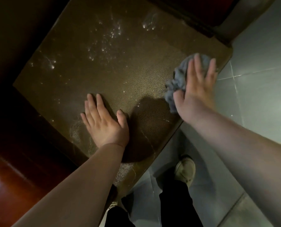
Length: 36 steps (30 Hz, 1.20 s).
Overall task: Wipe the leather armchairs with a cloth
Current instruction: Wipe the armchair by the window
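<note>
The armchair's brown leather seat cushion fills the middle of the view, with wet glints across its far half. My left hand lies flat on the near part of the cushion, fingers straight and spread. My right hand presses a crumpled grey cloth onto the cushion's right edge with fingers straight; its thumb tucks against the cloth's lower folds. Most of the cloth shows to the left of the palm.
Dark polished wooden armrests frame the seat on the left, and a dark wooden part runs along the far right. Grey floor tiles lie to the right. My legs in dark trousers and a light shoe stand below the seat's front edge.
</note>
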### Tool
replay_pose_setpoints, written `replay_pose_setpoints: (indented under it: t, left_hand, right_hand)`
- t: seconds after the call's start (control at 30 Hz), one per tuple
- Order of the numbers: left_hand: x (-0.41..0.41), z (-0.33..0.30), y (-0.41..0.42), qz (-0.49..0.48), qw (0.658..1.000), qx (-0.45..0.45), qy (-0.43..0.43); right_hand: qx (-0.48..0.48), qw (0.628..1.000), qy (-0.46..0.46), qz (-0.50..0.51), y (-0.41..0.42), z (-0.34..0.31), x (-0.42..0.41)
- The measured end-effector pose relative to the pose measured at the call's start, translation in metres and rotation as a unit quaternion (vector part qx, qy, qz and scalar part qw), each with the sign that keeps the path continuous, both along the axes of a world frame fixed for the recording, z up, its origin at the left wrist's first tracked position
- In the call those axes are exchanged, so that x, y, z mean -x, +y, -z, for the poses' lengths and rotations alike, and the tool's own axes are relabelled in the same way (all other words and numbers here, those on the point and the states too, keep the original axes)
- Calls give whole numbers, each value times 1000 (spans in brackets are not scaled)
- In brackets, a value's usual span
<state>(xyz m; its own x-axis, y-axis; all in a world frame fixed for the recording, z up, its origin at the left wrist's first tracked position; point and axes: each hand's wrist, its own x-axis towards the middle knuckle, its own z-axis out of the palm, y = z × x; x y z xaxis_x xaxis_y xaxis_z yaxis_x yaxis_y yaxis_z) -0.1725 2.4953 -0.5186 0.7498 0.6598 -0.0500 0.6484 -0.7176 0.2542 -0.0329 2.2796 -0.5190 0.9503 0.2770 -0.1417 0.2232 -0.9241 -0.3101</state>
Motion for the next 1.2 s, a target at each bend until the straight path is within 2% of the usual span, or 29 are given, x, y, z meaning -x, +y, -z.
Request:
replay_pose_setpoints:
  t: [0.07, 0.2, 0.27, 0.3, 0.37, 0.43, 0.5, 0.57, 0.67, 0.77, 0.83, 0.9, 0.97, 1.03, 1.1, 1.2]
  left_hand:
    - [-2, -1, -1, -2, 1000, 2, -2]
    - [-4, -4, -1, -4, 1000, 15, 9]
    - [-2, -3, 0, -5, 1000, 9, 8]
    - [-1, -1, 1, -3, 1000, 5, 7]
    - [1, 2, 1, -1, 1000, -4, 4]
    - [1, 4, 1, -1, 1000, -5, -1]
    - [0, 1, 1, -2, 1000, -1, -1]
    - [-3, -5, 0, -2, 1000, 7, 9]
    - [-6, -16, -1, 3, 999, 24, 38]
    - [-5, -23, 4, 8, 998, 42, 45]
    - [-10, -26, 14, -25, 999, 45, 7]
    - [-21, -24, 21, -48, 997, 46, -28]
    - [-32, -17, 20, -39, 999, 32, -15]
    - [-36, -9, 15, -31, 999, 11, -7]
    - [-35, -4, 14, -36, 999, 2, -16]
    - [-32, 3, 18, -35, 999, -7, -22]
  right_hand:
    - [-6, 1000, 7, 23, 14, -5, 10]
    - [-42, 984, 20, -171, 15, -8, 97]
    - [-41, 966, -2, -256, -8, -1, 89]
    - [-33, 962, -23, -269, -18, 4, 67]
    - [-12, 979, -33, -199, -28, 9, 14]
    - [0, 998, -12, -62, -27, 7, -31]
    - [13, 1000, 5, 27, -12, 1, -37]
    - [29, 1000, 11, 0, 2, -6, -7]
    - [52, 994, 17, -99, 8, -12, 48]
    - [97, 986, 14, -136, 1, -13, 20]
    - [123, 989, 4, -76, 2, -11, -30]
    - [90, 996, 14, 24, 5, -13, -73]
    - [49, 996, 13, 74, 17, -17, -77]
    - [37, 999, 0, 12, 29, -16, -42]
    - [53, 992, 4, -111, 31, -16, 0]
    - [98, 975, 4, -202, 19, -14, -22]
